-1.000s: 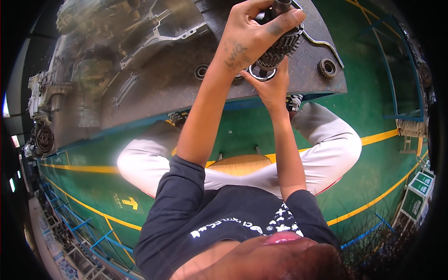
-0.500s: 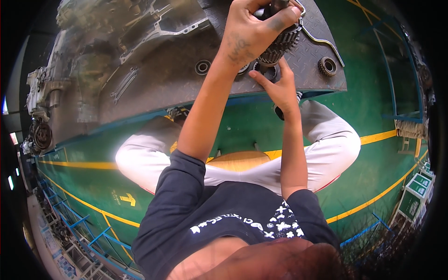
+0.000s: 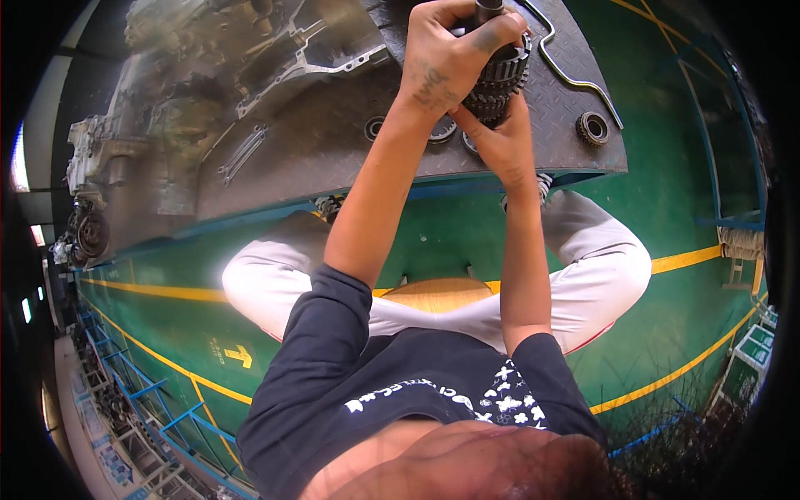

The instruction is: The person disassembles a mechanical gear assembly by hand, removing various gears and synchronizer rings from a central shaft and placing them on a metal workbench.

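Note:
A dark metal gear shaft (image 3: 502, 77) stands close to upright near the table's front edge. My left hand (image 3: 450, 62) is closed around its upper part, and the bare shaft end pokes out above the fingers. Lower down, my right hand (image 3: 504, 148) wraps the bottom gears, thumb on one side and fingers on the other. What lies directly under the shaft is mostly hidden by the right hand. A metal ring (image 3: 442, 132) rests beside the right thumb, partly covered by my left forearm. Another small ring (image 3: 373, 128) lies left of that forearm.
The dark tread-plate table (image 3: 308, 158) carries a large metal casing (image 3: 333, 62) at left and several wrenches (image 3: 243, 155). A bent metal pipe (image 3: 575, 82) and a toothed ring (image 3: 592, 128) lie at right. A wooden stool (image 3: 437, 293) is under me.
My right hand has moved up and closed around the lower gears, where its thumb and fingers were apart before. The left hand keeps its hold, with the shaft shifted slightly.

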Available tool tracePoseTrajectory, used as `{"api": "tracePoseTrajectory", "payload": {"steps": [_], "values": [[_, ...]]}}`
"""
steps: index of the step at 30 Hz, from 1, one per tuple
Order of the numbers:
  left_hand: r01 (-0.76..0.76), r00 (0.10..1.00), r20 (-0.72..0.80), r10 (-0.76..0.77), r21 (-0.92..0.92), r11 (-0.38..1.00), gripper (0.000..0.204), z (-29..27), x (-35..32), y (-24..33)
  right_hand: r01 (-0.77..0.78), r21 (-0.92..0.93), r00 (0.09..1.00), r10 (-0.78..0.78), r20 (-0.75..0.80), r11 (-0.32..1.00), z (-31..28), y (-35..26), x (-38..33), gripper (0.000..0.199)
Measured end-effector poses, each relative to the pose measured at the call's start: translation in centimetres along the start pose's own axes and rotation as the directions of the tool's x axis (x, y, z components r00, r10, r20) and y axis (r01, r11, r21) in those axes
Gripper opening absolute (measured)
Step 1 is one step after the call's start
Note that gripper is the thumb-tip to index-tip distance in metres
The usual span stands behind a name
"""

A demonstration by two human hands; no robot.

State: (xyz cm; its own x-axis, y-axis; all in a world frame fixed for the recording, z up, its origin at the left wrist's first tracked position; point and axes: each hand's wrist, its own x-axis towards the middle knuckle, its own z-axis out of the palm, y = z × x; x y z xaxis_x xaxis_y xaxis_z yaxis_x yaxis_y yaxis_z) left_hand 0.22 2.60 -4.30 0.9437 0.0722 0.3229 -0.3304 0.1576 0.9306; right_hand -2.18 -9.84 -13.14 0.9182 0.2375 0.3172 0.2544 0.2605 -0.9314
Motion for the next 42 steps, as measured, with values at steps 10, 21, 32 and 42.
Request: {"api": "tracePoseTrajectory", "payload": {"steps": [10,21,32,42], "values": [[-0.023,1.0,-0.013,0.022,-0.058,0.998,0.022,0.5,0.8,0.4,0.071,-0.006,0.996,-0.071,-0.06,0.997,-0.2,-0.2,0.3,0.056],[-0.048,0.999,0.013,0.05,-0.097,0.994,0.022,1.1,1.8,2.8,0.109,0.119,0.983,-0.089,-0.16,0.987,0.5,-0.6,0.6,0.056],[-0.417,0.892,0.024,0.45,-0.336,0.844,0.029,-3.9,0.7,8.0,0.178,0.063,0.977,-0.169,-0.127,0.982,0.8,-1.2,0.5,0.044],[-0.014,0.905,-0.378,0.195,0.431,0.902,0.018,-17.8,-12.6,8.4,0.153,0.138,0.983,-0.136,-0.126,0.979,-0.3,-0.5,0.6,0.04]]}}
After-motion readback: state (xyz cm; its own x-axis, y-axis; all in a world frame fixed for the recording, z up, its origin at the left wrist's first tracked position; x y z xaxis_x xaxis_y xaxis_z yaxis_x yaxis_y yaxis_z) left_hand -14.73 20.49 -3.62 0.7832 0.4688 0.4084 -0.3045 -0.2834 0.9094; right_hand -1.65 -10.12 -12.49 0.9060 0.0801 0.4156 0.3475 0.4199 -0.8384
